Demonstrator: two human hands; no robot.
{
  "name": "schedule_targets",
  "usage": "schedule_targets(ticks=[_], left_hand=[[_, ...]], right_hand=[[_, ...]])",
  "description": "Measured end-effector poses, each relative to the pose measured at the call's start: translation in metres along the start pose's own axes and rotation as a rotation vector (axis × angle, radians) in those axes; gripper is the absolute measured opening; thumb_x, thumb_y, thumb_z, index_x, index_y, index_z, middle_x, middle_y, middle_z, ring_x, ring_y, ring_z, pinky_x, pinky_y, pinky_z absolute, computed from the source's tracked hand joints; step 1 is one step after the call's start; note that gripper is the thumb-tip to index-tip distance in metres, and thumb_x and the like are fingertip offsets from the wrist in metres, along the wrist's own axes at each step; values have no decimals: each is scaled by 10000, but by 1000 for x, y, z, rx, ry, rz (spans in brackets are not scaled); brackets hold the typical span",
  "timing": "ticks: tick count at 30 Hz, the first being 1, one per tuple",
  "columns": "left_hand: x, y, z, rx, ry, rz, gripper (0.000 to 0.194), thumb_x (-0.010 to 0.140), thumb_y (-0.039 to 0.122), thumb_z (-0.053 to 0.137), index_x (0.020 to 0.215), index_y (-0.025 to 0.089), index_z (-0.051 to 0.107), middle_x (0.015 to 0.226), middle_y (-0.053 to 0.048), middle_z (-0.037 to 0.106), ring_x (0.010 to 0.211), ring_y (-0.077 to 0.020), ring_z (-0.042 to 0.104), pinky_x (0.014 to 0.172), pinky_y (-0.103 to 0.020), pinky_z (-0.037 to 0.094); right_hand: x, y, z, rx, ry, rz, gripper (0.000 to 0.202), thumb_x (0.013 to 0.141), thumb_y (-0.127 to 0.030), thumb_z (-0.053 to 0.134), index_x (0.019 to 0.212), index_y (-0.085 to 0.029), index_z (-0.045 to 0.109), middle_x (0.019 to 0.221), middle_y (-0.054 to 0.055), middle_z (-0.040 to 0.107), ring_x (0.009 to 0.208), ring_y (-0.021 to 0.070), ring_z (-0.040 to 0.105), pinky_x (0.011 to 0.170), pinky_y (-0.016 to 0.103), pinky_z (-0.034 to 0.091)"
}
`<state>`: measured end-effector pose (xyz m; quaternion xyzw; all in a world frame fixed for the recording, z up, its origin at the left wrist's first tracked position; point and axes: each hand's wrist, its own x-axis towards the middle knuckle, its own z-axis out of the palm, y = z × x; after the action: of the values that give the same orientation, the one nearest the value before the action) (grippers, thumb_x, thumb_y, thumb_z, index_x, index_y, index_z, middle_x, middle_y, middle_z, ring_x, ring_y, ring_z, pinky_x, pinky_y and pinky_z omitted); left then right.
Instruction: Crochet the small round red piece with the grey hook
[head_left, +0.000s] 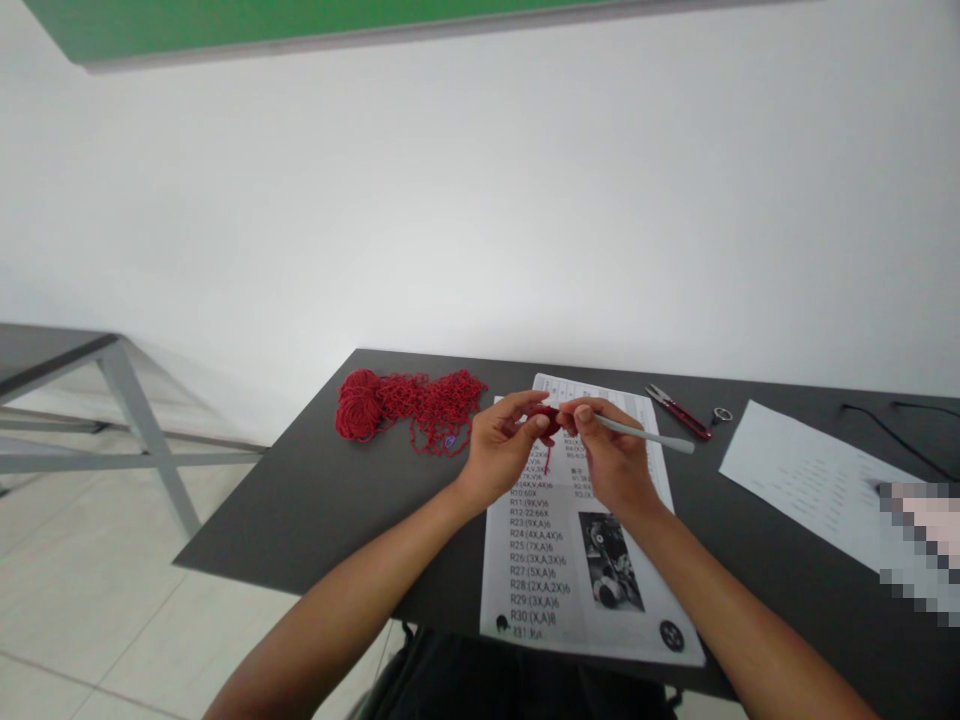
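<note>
Between my fingers is a small piece of red crochet work [551,424], with a short yarn tail hanging below it. My left hand [506,440] pinches its left side. My right hand [611,455] grips a crochet hook [660,438] with a pale grey handle; the hook's tip is at the red piece and hidden by the fingers. Under both hands lies a printed pattern sheet [540,590] with rows of text and a dark picture. To the left rests a ball of red yarn [360,405] beside a loose heap of crinkled red yarn [442,400].
Thread snips [679,412] with red handles and a small metal ring [722,415] lie right of the pattern sheet. Farther right are a white paper [802,480] and a dark cable [900,440]. The black table [315,520] meets a white wall behind. Another table [60,350] stands at left.
</note>
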<state>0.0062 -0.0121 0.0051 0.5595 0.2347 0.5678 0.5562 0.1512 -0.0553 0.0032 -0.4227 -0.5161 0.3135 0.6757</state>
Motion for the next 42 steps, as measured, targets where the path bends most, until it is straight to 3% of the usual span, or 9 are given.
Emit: schedule_targets(ticks=[3, 9, 17, 27, 35, 42], left_hand=[[-1, 1, 3, -54, -2, -8, 462, 759, 406, 889, 1130, 176, 737, 850, -32, 753, 692, -155, 725, 596, -264, 627], [1, -1, 3, -117, 42, 16, 471, 733, 351, 911, 1128, 188, 712, 801, -6, 735, 655, -130, 696, 609, -247, 602], [-2, 1, 0, 184, 76, 92, 251, 805, 406, 848, 897, 178, 795, 773, -53, 743, 655, -148, 665, 599, -256, 551], [0, 2, 2, 74, 80, 122, 313, 772, 443, 874, 776, 166, 727, 721, -24, 719, 614, -132, 682, 573, -238, 556], [1, 6, 2, 124, 105, 159, 316, 788, 454, 860, 743, 171, 728, 713, -30, 718, 604, -139, 686, 540, -233, 545], [2, 6, 2, 140, 94, 239, 295, 816, 429, 845, 740, 168, 731, 704, -24, 709, 603, -129, 679, 533, -222, 533]], right_hand=[[2, 3, -2, 8, -20, 0, 241, 949, -485, 685, 953, -261, 774, 862, 29, 775, 815, 206, 719, 759, 366, 583], [4, -6, 1, -125, -52, -200, 161, 924, -426, 725, 920, -273, 775, 976, 35, 707, 947, 215, 679, 854, 378, 564], [0, 1, 4, -39, 56, -72, 226, 884, -482, 762, 877, -257, 756, 854, 23, 765, 810, 209, 705, 746, 354, 579], [-4, 12, 16, 237, 139, 76, 247, 885, -480, 767, 875, -234, 741, 860, 29, 789, 812, 196, 741, 802, 371, 595], [-2, 13, 19, 361, 187, 104, 280, 808, -514, 834, 835, -248, 751, 809, 10, 791, 754, 197, 738, 784, 385, 592], [-2, 12, 17, 386, 165, 120, 263, 843, -498, 815, 831, -245, 745, 808, -11, 797, 751, 165, 743, 816, 347, 574]])
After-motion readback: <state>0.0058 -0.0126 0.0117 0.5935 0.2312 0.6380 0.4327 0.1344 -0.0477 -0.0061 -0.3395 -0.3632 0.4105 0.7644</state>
